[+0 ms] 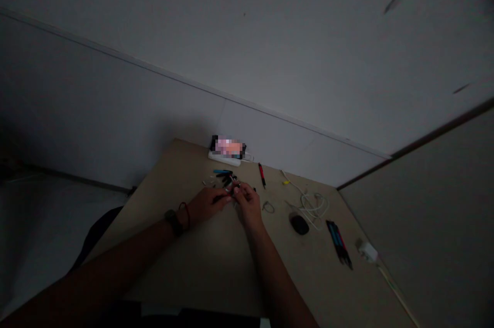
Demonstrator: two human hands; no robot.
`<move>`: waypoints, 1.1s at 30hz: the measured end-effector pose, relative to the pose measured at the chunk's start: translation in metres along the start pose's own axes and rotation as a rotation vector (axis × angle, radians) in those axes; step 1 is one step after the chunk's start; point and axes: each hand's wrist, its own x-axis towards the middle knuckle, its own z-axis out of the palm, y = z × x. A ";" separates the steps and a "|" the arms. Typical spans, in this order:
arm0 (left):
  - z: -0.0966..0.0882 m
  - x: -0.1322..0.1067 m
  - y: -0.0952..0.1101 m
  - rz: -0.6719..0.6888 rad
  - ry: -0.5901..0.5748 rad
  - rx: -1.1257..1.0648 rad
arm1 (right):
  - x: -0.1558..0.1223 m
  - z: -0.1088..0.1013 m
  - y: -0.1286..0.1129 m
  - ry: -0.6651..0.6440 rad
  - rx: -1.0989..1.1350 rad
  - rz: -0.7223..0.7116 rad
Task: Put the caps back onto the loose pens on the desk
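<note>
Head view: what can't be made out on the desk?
All in the head view:
- Held item between left hand and right hand: hidden by fingers.
- Item on power strip: blurred by pixelation.
- Small parts beyond the hands: too small and dim to identify.
- White cord: cut off by the bottom edge.
</note>
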 end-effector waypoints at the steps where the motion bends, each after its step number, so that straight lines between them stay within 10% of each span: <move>1: 0.000 0.000 0.001 -0.005 0.000 -0.003 | -0.001 0.001 -0.001 -0.019 0.021 0.004; 23: -0.001 0.000 0.003 -0.002 0.038 0.027 | 0.000 0.001 0.000 0.025 -0.050 -0.027; 33: -0.007 0.005 -0.005 -0.207 0.536 -0.388 | 0.014 -0.024 -0.014 0.444 0.082 -0.055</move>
